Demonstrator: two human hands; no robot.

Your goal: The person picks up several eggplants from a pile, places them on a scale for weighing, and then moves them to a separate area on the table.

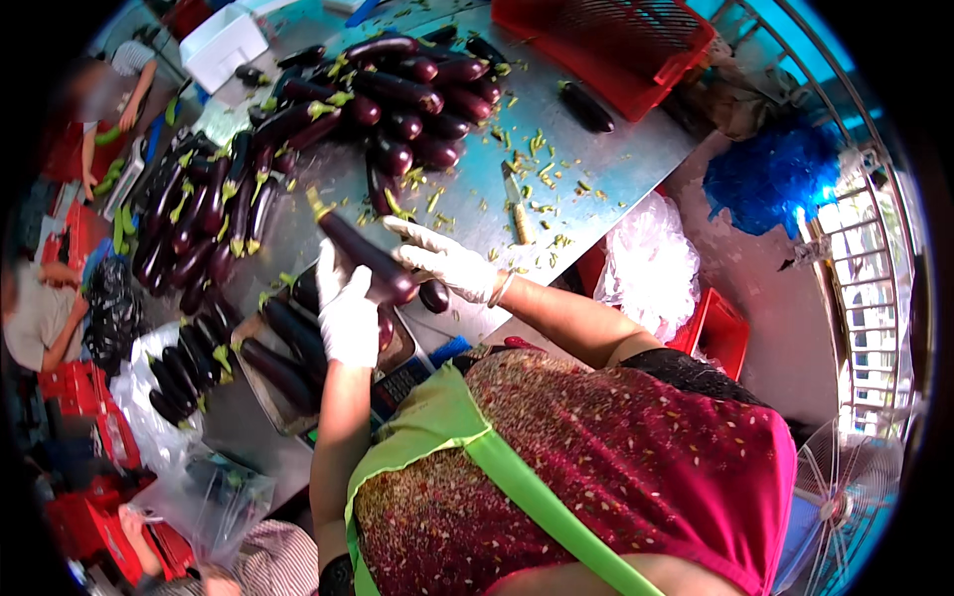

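A glossy purple eggplant is tilted above the metal table, its pale green stem end pointing up and left. My left hand, in a white glove, grips it from the near side with the thumb along its body. Beside its rounded end is my right hand, also gloved, with fingers spread and some against the skin; whether these grip is unclear. Below my hands, a metal tray holds several eggplants, partly hidden by my left hand and arm. A keypad device sits beside the tray, near my apron.
A large eggplant heap covers the metal table's far part. A knife lies among green trimmings. A red crate stands at back right, a white bin at back left. Other people work along the left. A fan stands lower right.
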